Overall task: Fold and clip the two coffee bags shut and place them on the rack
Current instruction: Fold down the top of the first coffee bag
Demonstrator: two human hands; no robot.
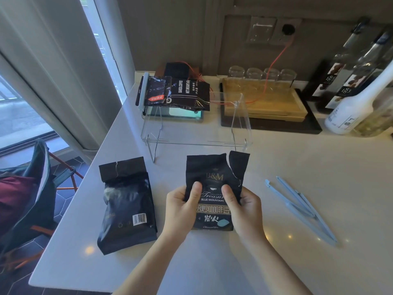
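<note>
A black B&M Blue Mountain coffee bag (213,169) stands upright at the middle of the white counter, its torn top open and unfolded. My left hand (180,211) grips its left side and my right hand (244,209) its right side, thumbs on the front. A second black coffee bag (127,209) lies to the left, back side up with a barcode, its top torn. Two light blue sealing clips (302,207) lie on the counter to the right. A clear acrylic rack (197,133) stands behind the bags.
On the rack's far left lies another dark coffee bag (176,94) closed with a pale blue clip. A wooden tray (263,101) with glasses sits behind, bottles (357,96) at the right. The counter's edge runs along the left, a chair below it.
</note>
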